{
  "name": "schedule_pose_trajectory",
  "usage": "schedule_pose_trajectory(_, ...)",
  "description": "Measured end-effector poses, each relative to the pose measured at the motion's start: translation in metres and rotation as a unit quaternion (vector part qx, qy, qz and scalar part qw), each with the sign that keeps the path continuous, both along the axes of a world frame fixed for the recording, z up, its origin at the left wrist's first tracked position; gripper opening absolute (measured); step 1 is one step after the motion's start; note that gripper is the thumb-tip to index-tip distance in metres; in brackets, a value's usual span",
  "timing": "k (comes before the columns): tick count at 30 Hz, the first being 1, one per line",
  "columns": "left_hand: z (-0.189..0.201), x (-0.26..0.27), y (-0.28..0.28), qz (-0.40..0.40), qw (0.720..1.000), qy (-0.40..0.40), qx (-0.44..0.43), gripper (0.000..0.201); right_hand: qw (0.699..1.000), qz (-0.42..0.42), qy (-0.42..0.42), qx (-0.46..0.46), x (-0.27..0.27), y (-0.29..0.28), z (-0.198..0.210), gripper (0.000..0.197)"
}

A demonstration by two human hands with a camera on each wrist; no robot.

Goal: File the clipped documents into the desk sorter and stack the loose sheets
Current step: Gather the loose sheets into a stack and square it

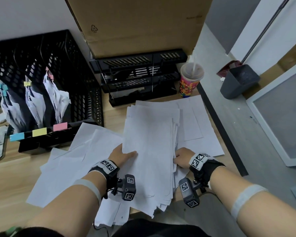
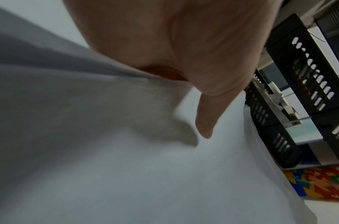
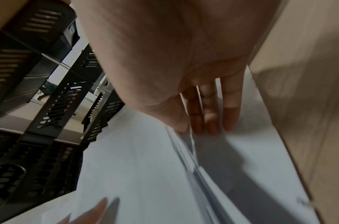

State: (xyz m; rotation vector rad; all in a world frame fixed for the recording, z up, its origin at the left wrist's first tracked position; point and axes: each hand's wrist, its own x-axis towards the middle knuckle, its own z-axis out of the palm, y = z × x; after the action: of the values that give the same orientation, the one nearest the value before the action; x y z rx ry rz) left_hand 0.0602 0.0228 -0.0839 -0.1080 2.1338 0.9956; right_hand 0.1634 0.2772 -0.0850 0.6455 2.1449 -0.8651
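One stack of loose sheets (image 1: 150, 142) sits between two hands: the left hand (image 1: 122, 155) pinches its left edge, thumb on top, and the right hand (image 1: 182, 159) grips its right edge, fingers tucked beneath. Farther off, three clipped documents (image 1: 33, 103) stand in the desk sorter (image 1: 85, 100).

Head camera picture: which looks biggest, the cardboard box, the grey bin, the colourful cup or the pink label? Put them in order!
1. cardboard box
2. grey bin, though it sits farther off, on the floor
3. colourful cup
4. pink label
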Motion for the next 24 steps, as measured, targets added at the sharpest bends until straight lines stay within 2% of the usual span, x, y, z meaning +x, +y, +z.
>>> schedule_pose_trajectory(3, 0.006, 0.005, 0.002, 0.002, 1.0, -0.004, 0.001, 0.028, 1.0, -0.025, 0.008, -0.002, 0.004, -0.008, -0.001, 0.033)
schedule_pose_trajectory(6, 0.014, 0.002, -0.005, 0.029, 0.999, 0.023, 0.022, 0.032, 0.988, -0.144, 0.061, -0.02, 0.01, 0.0, -0.006, 0.009)
schedule_pose_trajectory(9, 0.032, -0.006, -0.014, 0.047, 0.995, 0.061, 0.057, 0.019, 0.959, -0.259, 0.093, -0.065, 0.008, 0.003, 0.001, 0.042)
schedule_pose_trajectory(11, 0.043, -0.012, -0.023, 0.069, 0.991, 0.06, 0.098, 0.02, 0.939, -0.303, 0.111, -0.115, 0.001, -0.002, 0.012, 0.068)
schedule_pose_trajectory(13, 0.055, -0.017, -0.031, 0.081, 0.985, 0.056, 0.141, 0.026, 0.918, -0.324, 0.131, -0.185, -0.011, -0.012, 0.028, 0.086)
schedule_pose_trajectory(14, 0.063, -0.019, -0.033, 0.083, 0.983, 0.057, 0.153, 0.026, 0.91, -0.33, 0.138, -0.208, -0.017, -0.016, 0.032, 0.09)
schedule_pose_trajectory(16, 0.078, -0.021, -0.036, 0.082, 0.981, 0.056, 0.167, 0.022, 0.896, -0.337, 0.157, -0.242, -0.031, -0.028, 0.043, 0.085)
schedule_pose_trajectory(18, 0.086, -0.025, -0.04, 0.074, 0.98, 0.055, 0.174, 0.027, 0.896, -0.336, 0.174, -0.233, -0.044, -0.037, 0.044, 0.082)
schedule_pose_trajectory(20, 0.086, -0.027, -0.047, 0.043, 0.986, 0.073, 0.147, 0.032, 0.91, -0.333, 0.157, -0.192, -0.051, -0.043, 0.039, 0.103)
schedule_pose_trajectory(21, 0.084, -0.027, -0.052, 0.022, 0.99, 0.086, 0.113, 0.031, 0.925, -0.318, 0.128, -0.164, -0.051, -0.048, 0.039, 0.106)
schedule_pose_trajectory(24, 0.074, -0.024, -0.064, -0.065, 0.989, 0.12, -0.061, 0.039, 0.95, -0.28, 0.05, -0.127, -0.042, -0.063, 0.026, 0.097)
